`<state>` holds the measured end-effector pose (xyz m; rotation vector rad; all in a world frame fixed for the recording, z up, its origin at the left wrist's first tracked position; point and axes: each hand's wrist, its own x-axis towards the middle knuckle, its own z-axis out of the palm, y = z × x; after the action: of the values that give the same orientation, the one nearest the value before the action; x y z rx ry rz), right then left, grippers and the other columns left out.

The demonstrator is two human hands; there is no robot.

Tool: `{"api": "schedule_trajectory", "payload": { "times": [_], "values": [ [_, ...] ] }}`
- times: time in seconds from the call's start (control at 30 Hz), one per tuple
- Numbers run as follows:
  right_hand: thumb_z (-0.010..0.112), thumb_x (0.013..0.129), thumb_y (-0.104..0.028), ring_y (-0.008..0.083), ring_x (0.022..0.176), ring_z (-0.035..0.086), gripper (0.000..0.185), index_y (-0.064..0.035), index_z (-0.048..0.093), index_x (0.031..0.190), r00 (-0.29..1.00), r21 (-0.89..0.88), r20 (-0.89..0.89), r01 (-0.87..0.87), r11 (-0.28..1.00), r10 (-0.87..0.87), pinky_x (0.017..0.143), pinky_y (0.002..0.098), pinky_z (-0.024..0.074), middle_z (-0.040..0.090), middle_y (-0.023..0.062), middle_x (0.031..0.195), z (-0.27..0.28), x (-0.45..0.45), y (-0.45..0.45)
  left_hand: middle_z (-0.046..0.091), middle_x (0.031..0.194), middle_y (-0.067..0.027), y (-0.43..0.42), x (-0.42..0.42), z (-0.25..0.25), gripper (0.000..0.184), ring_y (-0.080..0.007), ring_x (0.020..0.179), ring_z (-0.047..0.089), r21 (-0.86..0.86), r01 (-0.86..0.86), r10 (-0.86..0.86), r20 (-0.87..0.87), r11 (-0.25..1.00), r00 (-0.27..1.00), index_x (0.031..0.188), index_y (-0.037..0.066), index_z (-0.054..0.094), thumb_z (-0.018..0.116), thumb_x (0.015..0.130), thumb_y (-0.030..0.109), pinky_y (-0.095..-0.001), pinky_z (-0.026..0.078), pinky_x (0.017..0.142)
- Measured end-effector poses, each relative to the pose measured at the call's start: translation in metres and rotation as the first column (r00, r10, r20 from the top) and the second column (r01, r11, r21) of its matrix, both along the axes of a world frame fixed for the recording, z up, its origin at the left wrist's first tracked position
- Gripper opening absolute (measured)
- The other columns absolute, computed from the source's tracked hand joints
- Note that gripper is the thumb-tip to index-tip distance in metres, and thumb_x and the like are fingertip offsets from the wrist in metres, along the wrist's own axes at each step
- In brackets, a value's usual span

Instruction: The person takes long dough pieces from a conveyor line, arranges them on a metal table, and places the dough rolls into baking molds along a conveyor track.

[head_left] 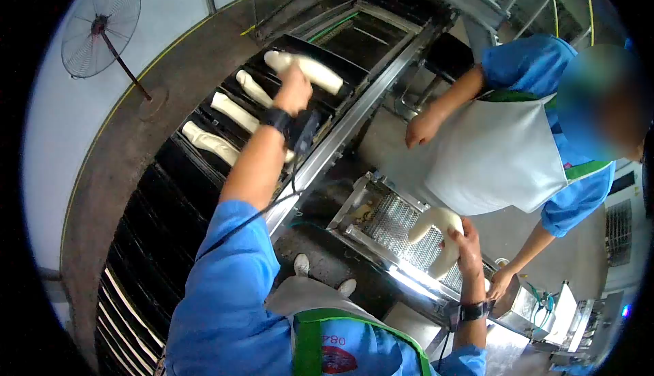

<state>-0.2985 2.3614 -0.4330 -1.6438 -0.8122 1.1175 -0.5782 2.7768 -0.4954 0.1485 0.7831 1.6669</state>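
Observation:
My left hand (pixel 294 88) reaches over the black slatted conveyor (pixel 160 202) and is on a thick, pale, elongated piece (pixel 317 75) at its upper end. Below it, three more pale pieces lie in separate slots, such as this one (pixel 210 142). On the right, my right hand (pixel 467 245) grips a curved, hook-shaped pale piece (pixel 446 240) above a perforated metal tray (pixel 388 216). My left fingertips are partly hidden behind the hand.
A co-worker in a white apron (pixel 494 151) stands across on the right, one hand (pixel 501 283) near a metal box (pixel 521 304). A metal rail (pixel 327 148) edges the conveyor. A fan (pixel 101 25) stands at the upper left.

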Motion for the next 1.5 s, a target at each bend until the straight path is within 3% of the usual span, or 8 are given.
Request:
{"api": "schedule_trajectory", "payload": {
  "times": [0.07,0.17,0.5,0.67,1.07,1.23,1.3,1.5],
  "values": [
    [0.056,0.073,-0.017,0.013,0.06,0.052,0.031,0.0016,0.045,0.095,0.99,0.137,-0.003,-0.137,0.981,0.139,0.053,0.025,0.0453,0.052,0.0086,0.08,0.02,-0.011,0.033,0.04,0.06,-0.0008,-0.071,-0.005,0.015,0.017,-0.0143,0.046,0.037,-0.331,0.186,-0.261,-0.2,0.925,0.944,0.081,0.013,0.051,0.055,0.072,0.028,-0.0286,0.03,0.035],
    [0.058,0.072,-0.02,0.0151,0.075,0.052,0.042,0.001,0.041,0.105,0.962,0.172,0.047,-0.271,0.947,0.267,0.057,0.026,0.0471,0.051,0.0086,0.088,0.047,-0.017,0.097,0.032,0.116,-0.0089,-0.125,-0.024,0.006,0.046,-0.0196,0.115,0.024,-0.095,0.392,-0.404,-0.243,0.915,0.882,0.114,0.004,0.033,0.054,0.076,0.017,-0.0306,0.018,0.097],
    [0.061,0.07,-0.024,0.017,0.075,0.053,0.039,-0.002,0.047,0.099,0.749,0.358,0.377,-0.661,0.66,0.546,0.065,0.0284,0.0435,0.052,0.0079,0.084,0.091,-0.096,0.367,0.034,0.124,-0.0099,-0.301,-0.188,0.068,0.04,-0.0206,0.117,0.03,-0.117,0.21,-0.204,-0.863,0.971,0.462,0.119,-0.001,0.033,0.044,0.083,0.013,-0.0325,0.018,0.099],
    [0.06,0.072,-0.029,0.0277,0.091,0.051,0.039,-0.0029,0.051,0.1,0.516,0.41,0.848,-0.494,0.767,-0.12,0.075,0.036,0.0416,0.046,0.0131,0.108,0.007,-0.11,0.453,0.03,0.127,-0.0103,-0.356,-0.224,0.056,0.039,-0.0213,0.119,0.027,-0.124,-0.015,-0.078,-0.716,0.992,0.693,0.122,0.003,0.033,0.041,0.086,0.017,-0.0306,0.021,0.098],
    [0.051,0.067,-0.018,0.0326,0.072,0.055,0.018,-0.0103,0.06,0.081,-0.218,-0.396,0.915,-0.638,0.66,0.339,0.064,0.0374,0.0432,0.059,0.013,0.076,-0.13,-0.116,0.449,0.031,0.127,-0.0106,-0.382,-0.235,0.032,0.042,-0.0226,0.12,0.026,-0.177,-0.059,-0.083,-0.698,0.982,0.712,0.122,0.005,0.033,0.041,0.085,0.022,-0.0343,0.019,0.099],
    [0.05,0.068,-0.017,0.0303,0.079,0.056,0.021,-0.0094,0.061,0.083,0.097,-0.294,0.833,-0.756,0.584,0.544,0.067,0.0354,0.0431,0.058,0.0131,0.085,-0.118,-0.146,0.432,0.032,0.127,-0.01,-0.372,-0.234,0.044,0.042,-0.0224,0.12,0.026,-0.212,-0.086,-0.101,-0.737,0.974,0.668,0.122,0.005,0.034,0.041,0.085,0.023,-0.0355,0.019,0.098],
    [0.049,0.068,-0.015,0.0288,0.083,0.055,0.021,-0.0042,0.059,0.083,-0.267,-0.662,0.737,-0.47,0.584,0.621,0.07,0.0355,0.0434,0.058,0.0141,0.084,-0.107,-0.163,0.444,0.032,0.127,-0.0101,-0.366,-0.231,0.046,0.041,-0.0223,0.119,0.027,-0.227,-0.107,-0.099,-0.737,0.968,0.669,0.122,0.005,0.034,0.04,0.085,0.023,-0.035,0.019,0.098],
    [0.045,0.08,-0.025,0.0311,0.092,0.051,0.032,-0.0053,0.049,0.104,0.226,-0.011,0.797,-0.922,0.388,0.56,0.075,0.0371,0.0418,0.054,0.0145,0.1,-0.117,-0.241,0.53,0.031,0.127,-0.0098,-0.345,-0.221,0.058,0.043,-0.0222,0.119,0.027,-0.31,-0.189,-0.135,-0.78,0.932,0.611,0.12,0.007,0.036,0.043,0.083,0.026,-0.0361,0.021,0.096]
  ]
}}
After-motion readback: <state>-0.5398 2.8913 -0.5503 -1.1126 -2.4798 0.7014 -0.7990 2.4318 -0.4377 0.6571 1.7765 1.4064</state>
